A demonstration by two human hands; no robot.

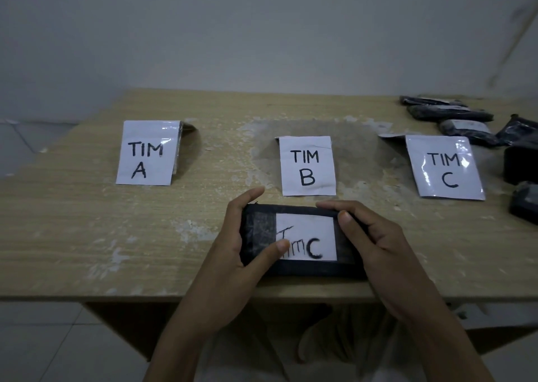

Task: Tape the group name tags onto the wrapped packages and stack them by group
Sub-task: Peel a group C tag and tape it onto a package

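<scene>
Pale wooden table (72, 221): at its near edge lies a black package (314, 269) bearing a "Tim C" tag (308, 227). The left hand (230, 253) grips its left end, the right hand (378, 247) its right end.

Package (302, 269): black wrap, flat, long side running left to right, at the near edge of the table (87, 236), just in front of the middle sheet.
Name tag (316, 230): white rectangle hand-lettered "Tim C", flat on the package's top face.
Tape (260, 230): clear strip left of the tag, on the wrap.
Hold: left hand (230, 253) grips the left end, thumb on the tag; right hand (378, 245) grips the right end.
Group sheets: TIM A (147, 153), TIM B (307, 166) and TIM C (445, 167), white, in a row, well apart.
Other packages (451, 113): black-wrapped, clustered at the far right.
</scene>
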